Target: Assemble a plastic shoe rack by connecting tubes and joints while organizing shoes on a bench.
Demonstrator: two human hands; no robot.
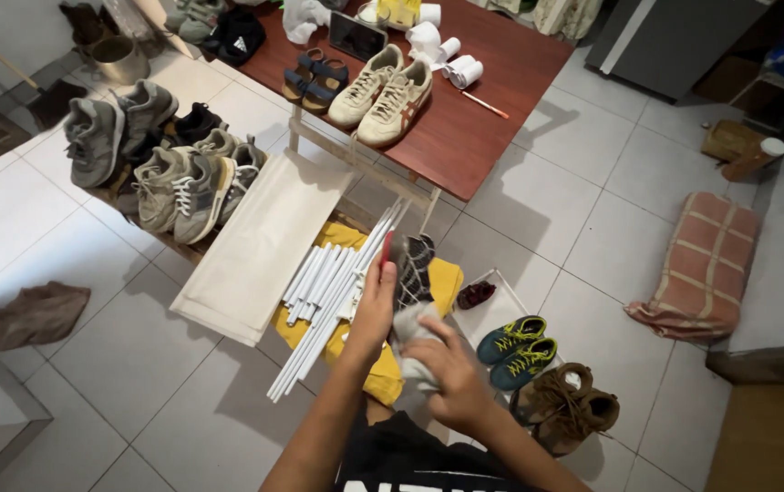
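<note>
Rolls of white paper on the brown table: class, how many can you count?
4. One roll lies at the table's far edge, one just below it, one beside that, and one nearest the pencil. Others may be hidden.

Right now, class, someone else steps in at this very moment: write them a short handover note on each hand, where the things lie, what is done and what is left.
Left hand: holds a grey shoe upright, sole showing.
Right hand: presses a grey cloth against that shoe.
Below: white tubes on a yellow cloth; teal-and-yellow sneakers and brown boots on the floor.
Beige sneakers sit on the red-brown table.
Done: cannot tell.
Left: the shoe in hand is still against the cloth.
</note>
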